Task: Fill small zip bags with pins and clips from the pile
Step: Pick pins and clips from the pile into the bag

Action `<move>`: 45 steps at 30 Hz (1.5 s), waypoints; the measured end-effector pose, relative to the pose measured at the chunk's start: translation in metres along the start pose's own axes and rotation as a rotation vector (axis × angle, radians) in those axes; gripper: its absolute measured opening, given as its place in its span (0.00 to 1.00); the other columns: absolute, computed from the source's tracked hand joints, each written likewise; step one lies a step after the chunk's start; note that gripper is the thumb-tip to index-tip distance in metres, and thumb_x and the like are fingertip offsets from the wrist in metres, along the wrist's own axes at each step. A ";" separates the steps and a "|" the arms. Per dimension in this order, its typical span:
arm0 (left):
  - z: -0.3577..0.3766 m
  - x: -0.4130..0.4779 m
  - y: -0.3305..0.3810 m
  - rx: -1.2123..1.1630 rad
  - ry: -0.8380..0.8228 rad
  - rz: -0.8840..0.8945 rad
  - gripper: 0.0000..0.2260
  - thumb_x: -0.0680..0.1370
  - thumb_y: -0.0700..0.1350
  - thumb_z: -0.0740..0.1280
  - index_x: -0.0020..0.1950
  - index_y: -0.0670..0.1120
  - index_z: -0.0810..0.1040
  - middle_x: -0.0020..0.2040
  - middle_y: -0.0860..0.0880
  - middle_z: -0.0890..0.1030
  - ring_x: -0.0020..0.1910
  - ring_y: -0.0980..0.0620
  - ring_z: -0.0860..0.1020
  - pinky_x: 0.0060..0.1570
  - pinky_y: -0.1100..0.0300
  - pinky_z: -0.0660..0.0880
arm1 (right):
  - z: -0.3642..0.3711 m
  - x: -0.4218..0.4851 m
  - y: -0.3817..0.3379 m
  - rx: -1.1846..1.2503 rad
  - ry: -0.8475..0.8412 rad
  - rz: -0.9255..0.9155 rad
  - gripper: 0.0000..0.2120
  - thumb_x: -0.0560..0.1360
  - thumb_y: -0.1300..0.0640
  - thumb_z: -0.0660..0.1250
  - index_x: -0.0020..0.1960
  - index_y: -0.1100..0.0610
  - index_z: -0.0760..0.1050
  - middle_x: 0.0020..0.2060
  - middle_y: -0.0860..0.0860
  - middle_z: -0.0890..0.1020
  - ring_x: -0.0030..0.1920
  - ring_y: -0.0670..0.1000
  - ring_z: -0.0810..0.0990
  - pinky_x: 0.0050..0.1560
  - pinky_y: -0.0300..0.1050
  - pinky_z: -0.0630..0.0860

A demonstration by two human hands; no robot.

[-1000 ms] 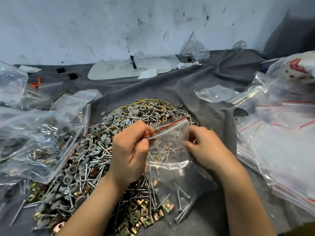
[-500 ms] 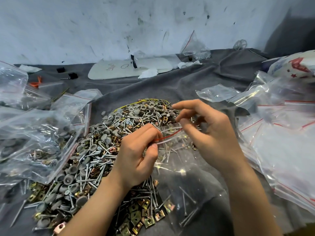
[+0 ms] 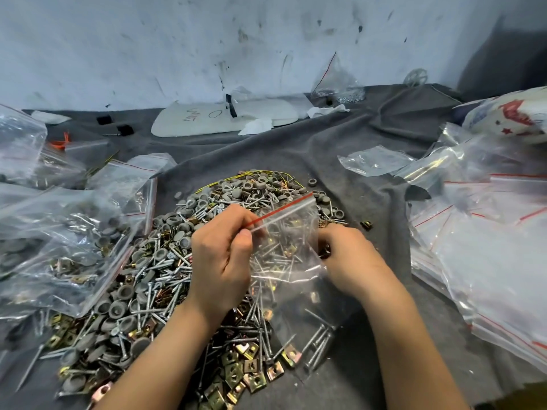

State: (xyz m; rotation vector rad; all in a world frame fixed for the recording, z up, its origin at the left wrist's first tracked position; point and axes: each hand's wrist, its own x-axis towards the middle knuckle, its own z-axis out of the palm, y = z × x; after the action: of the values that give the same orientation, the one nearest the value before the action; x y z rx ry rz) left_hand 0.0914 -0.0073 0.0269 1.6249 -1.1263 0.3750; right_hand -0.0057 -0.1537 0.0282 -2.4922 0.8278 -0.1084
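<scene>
A pile of screws, grey caps and brass clips (image 3: 165, 261) lies on the grey cloth in front of me. Over its right side I hold a small clear zip bag (image 3: 290, 232) with a red zip line. My left hand (image 3: 222, 261) pinches the bag's mouth at the left end of that line. A few long screws (image 3: 318, 347) lie in the bag's bottom. My right hand (image 3: 352, 258) is low at the bag's right edge, its fingers curled down onto the pile, with a small dark clip at the fingertips. The bag hides part of those fingers.
Filled clear bags (image 3: 59, 247) crowd the left side. A stack of empty zip bags (image 3: 488, 261) covers the right. One loose dark clip (image 3: 367, 224) sits on the grey cloth (image 3: 355, 143). A white board (image 3: 225, 116) lies by the back wall.
My right hand has dropped from above the bag's mouth to the pile's right edge. The bag's mouth now stands upright and wider. My left hand keeps its pinch.
</scene>
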 end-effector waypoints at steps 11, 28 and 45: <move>0.001 0.000 -0.002 -0.008 0.007 -0.003 0.16 0.75 0.43 0.53 0.35 0.36 0.75 0.31 0.44 0.76 0.31 0.45 0.75 0.30 0.48 0.69 | -0.004 0.000 -0.001 0.005 0.036 -0.023 0.05 0.77 0.59 0.63 0.44 0.52 0.70 0.49 0.53 0.79 0.50 0.56 0.76 0.46 0.44 0.70; 0.001 0.000 -0.003 0.014 0.012 -0.008 0.17 0.75 0.44 0.53 0.36 0.36 0.75 0.31 0.43 0.77 0.31 0.44 0.75 0.31 0.47 0.70 | -0.019 0.002 0.008 0.857 0.580 -0.128 0.09 0.73 0.63 0.70 0.39 0.50 0.79 0.33 0.44 0.81 0.36 0.41 0.78 0.42 0.38 0.74; 0.001 0.000 0.006 0.089 -0.072 0.235 0.12 0.75 0.39 0.53 0.35 0.38 0.71 0.32 0.42 0.74 0.29 0.45 0.71 0.30 0.53 0.66 | -0.025 -0.020 -0.030 0.810 0.459 -0.462 0.07 0.70 0.57 0.74 0.46 0.47 0.80 0.42 0.45 0.83 0.47 0.46 0.81 0.52 0.47 0.76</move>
State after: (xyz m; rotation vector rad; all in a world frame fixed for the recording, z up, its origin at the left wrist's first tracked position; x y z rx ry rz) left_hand 0.0866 -0.0078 0.0298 1.5972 -1.3779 0.5284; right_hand -0.0116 -0.1324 0.0668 -1.8299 0.2469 -0.9905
